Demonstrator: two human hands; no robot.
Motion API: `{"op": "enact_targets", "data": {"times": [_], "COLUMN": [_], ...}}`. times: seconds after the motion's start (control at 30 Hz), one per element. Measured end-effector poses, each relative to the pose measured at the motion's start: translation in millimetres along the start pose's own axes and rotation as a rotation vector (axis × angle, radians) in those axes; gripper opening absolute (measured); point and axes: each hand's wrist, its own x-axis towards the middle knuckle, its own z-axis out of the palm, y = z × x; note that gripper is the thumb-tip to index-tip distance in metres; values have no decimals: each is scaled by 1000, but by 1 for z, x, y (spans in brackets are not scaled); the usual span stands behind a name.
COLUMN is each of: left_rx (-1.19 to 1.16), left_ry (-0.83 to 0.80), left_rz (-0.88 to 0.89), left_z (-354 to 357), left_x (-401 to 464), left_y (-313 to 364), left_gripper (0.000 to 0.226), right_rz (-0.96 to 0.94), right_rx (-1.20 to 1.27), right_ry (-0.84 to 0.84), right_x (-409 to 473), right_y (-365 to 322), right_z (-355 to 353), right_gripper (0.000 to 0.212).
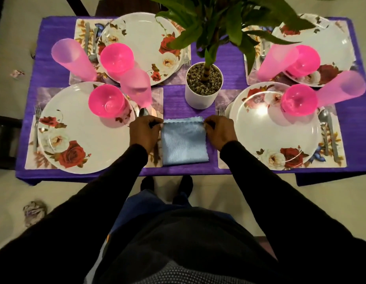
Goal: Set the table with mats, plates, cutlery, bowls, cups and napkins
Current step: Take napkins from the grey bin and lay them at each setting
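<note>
Head view of a four-place setting on a counter (pixel 55 171) draped in purple cloth. The left hand (pixel 144 133) and the right hand (pixel 219 132) each pinch one far corner of a light blue napkin (pixel 184 141); the fingers are curled narrowly on the scalloped far edge, holding the cloth taut between them. The napkin lies flat on the purple cloth at the near edge, between the near-left mat (pixel 32 158) and the near-right mat (pixel 340 158), and looks already folded double, with its near edge smooth. Gripping both corners at once probably serves to square the fold or carry that edge over for a further fold; which is intended cannot be told.

Each mat carries a floral plate: near-left plate (pixel 85 144), near-right plate (pixel 276 140), far-left plate (pixel 141 37) and far-right plate (pixel 325 44). On each plate's rim stands a bright pink bowl, for example the near-left bowl (pixel 106 100) and the near-right bowl (pixel 299 100); all visible bowls appear empty. Pale pink cups, such as the one at (pixel 137 87), stand beside the bowls; their contents cannot be judged. Cutlery flanks the plates, a fork (pixel 36 128) to the left and a spoon (pixel 324 130) to the right. A white pot (pixel 202 97) at the centre holds gravel and a green plant (pixel 214 23). No other napkin shows, so the napkin step seems just begun.
</note>
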Motion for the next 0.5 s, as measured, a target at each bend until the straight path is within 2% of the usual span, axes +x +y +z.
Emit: {"op": "enact_targets", "data": {"times": [0.23, 0.5], "left_rx": [107, 180], "left_ry": [-37, 74], "left_rz": [-51, -41], "left_z": [24, 29], "left_x": [32, 29], "left_y": [-6, -8], "left_gripper": [14, 21], "right_rz": [53, 79], "right_rx": [-101, -76], "right_ry": [-23, 17], "right_x": [34, 38], "right_y": [4, 1], "right_z": [15, 20], "right_gripper": [22, 20]}}
